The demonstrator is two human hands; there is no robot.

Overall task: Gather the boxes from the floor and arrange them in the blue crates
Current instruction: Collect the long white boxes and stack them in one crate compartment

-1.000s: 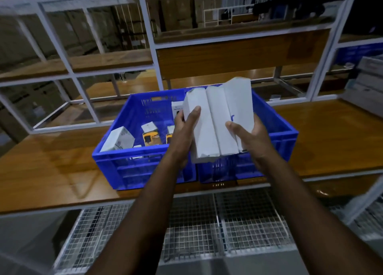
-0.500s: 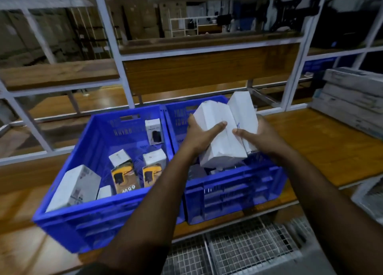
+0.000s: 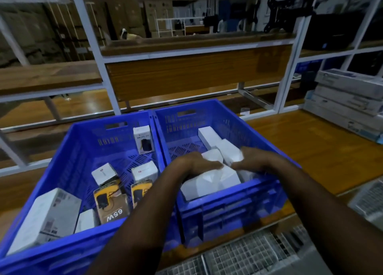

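Two blue crates stand side by side on a wooden shelf. The left crate point(image 3: 62, 254) holds several small boxes, among them a yellow 65W pack point(image 3: 110, 204) and a large white box point(image 3: 47, 214). Both my hands are down inside the right crate point(image 3: 228, 210). My left hand point(image 3: 196, 162) and my right hand point(image 3: 255, 160) grip a bundle of white boxes point(image 3: 209, 181) from above, low in the crate near its front wall. Two more white boxes point(image 3: 209, 138) lie behind them towards the back wall. Motion blur hides the fingertips.
The wooden shelf point(image 3: 310, 146) runs on to the right, where long flat cartons point(image 3: 348, 96) are stacked. White metal uprights point(image 3: 97, 53) frame the rack behind the crates. A wire mesh shelf point(image 3: 248, 254) lies below the front edge.
Both hands have lowered the bundle of white boxes from above the crates into the right crate. The view has come closer and tilted down.
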